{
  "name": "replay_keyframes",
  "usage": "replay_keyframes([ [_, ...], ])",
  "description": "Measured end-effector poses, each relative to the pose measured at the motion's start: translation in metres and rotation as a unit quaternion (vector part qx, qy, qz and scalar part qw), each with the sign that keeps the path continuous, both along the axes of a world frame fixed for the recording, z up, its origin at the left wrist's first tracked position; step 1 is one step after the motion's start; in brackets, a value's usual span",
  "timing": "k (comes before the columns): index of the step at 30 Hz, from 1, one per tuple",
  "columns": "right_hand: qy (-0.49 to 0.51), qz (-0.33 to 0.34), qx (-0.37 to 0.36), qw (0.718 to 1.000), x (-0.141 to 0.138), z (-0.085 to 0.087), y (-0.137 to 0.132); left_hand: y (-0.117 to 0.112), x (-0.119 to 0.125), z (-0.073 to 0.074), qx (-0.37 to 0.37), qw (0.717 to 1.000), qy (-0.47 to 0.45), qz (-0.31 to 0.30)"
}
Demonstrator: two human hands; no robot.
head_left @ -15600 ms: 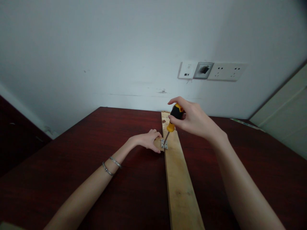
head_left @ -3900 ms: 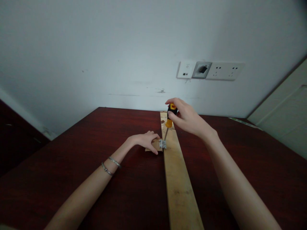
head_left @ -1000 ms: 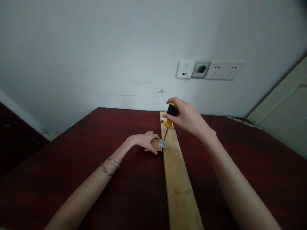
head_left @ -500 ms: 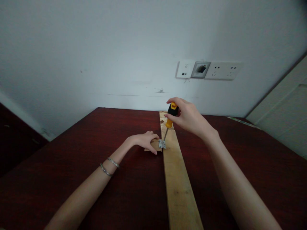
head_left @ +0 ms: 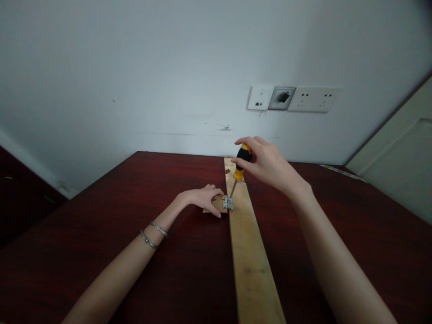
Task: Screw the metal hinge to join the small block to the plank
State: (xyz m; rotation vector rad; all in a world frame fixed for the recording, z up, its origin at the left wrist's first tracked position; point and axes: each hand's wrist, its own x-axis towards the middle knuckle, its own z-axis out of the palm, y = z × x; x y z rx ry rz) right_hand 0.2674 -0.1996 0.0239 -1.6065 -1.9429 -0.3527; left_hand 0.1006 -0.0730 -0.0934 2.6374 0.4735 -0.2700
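Note:
A yellow and black screwdriver (head_left: 243, 157) is gripped by its handle in my right hand (head_left: 266, 164). Its metal shaft slants down to a small silver hinge (head_left: 227, 203), and the tip meets the leaf on the right. That leaf lies on a long pale wooden board (head_left: 251, 252); the other leaf lies on a short wooden piece (head_left: 219, 205) butted against the board's left edge. My left hand (head_left: 205, 200) holds the short piece, thumb along the near side and fingers along the far side.
The dark red table (head_left: 182, 270) runs back to a white wall (head_left: 168, 67). Wall sockets and switch plates (head_left: 290, 98) sit above the table on the right. A pale door panel (head_left: 401, 148) stands at the far right.
The screwdriver handle has turned slightly in my right hand, and the right wrist has shifted a little to the right. My left hand, the hinge and the wood stay where they were.

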Motion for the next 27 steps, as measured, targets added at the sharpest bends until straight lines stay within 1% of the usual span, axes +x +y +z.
replay_keyframes([
  [2,0.019,0.026,-0.006,0.999,0.0008,0.0004,-0.0003,0.0001,0.0001,-0.0003,0.000,1.000,-0.001,-0.001],
  [5,0.035,0.032,-0.017,0.999,-0.0007,-0.0002,-0.0008,0.0000,0.0002,-0.0001,-0.001,1.000,0.001,0.000],
  [8,0.025,0.011,-0.012,1.000,-0.0040,-0.0012,-0.0011,-0.0002,0.0000,0.0003,0.004,1.000,0.004,-0.001],
  [11,0.003,-0.027,0.000,1.000,-0.0056,-0.0012,-0.0011,-0.0004,-0.0002,0.0006,0.007,1.000,0.002,-0.001],
  [13,-0.003,-0.036,0.004,0.999,-0.0044,-0.0003,-0.0010,-0.0004,-0.0003,0.0006,0.008,1.000,0.002,-0.002],
  [19,0.032,0.030,-0.014,0.999,0.0002,0.0028,-0.0028,0.0004,-0.0002,-0.0002,0.007,1.000,0.003,-0.004],
  [23,0.036,0.027,-0.011,0.999,-0.0007,0.0019,-0.0033,-0.0002,-0.0003,0.0004,0.002,1.000,0.003,0.001],
  [27,0.045,0.010,0.022,0.999,0.0006,-0.0008,0.0002,-0.0007,-0.0006,0.0008,0.000,1.000,0.002,0.003],
])
